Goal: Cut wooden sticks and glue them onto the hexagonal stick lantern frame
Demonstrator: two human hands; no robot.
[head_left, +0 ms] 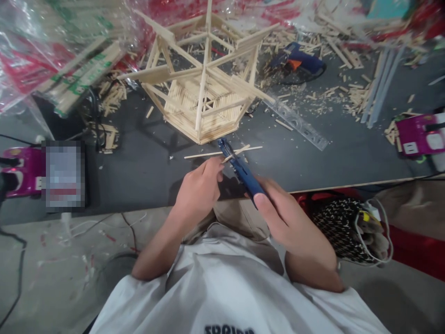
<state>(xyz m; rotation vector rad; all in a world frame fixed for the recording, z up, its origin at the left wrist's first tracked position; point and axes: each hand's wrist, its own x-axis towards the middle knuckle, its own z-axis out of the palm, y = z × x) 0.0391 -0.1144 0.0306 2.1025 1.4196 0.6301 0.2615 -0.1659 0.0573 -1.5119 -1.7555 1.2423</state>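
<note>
My right hand (278,208) is closed round a blue cutter (241,169), whose jaws sit at a short wooden stick (239,152). My left hand (200,188) pinches that short stick at its near end. A long thin stick (208,154) lies flat on the dark table (139,167) just beyond my fingers. Right behind it stands a hexagonal model built of wooden sticks (203,88), with spoke-like roof beams.
A clear ruler (299,124) lies right of the model, a blue glue gun (297,59) behind it. Stick offcuts litter the back right. Plastic bags of sticks (69,60) fill the back left. Purple devices (419,134) (21,169) sit at both table ends. A patterned bag (342,227) rests below.
</note>
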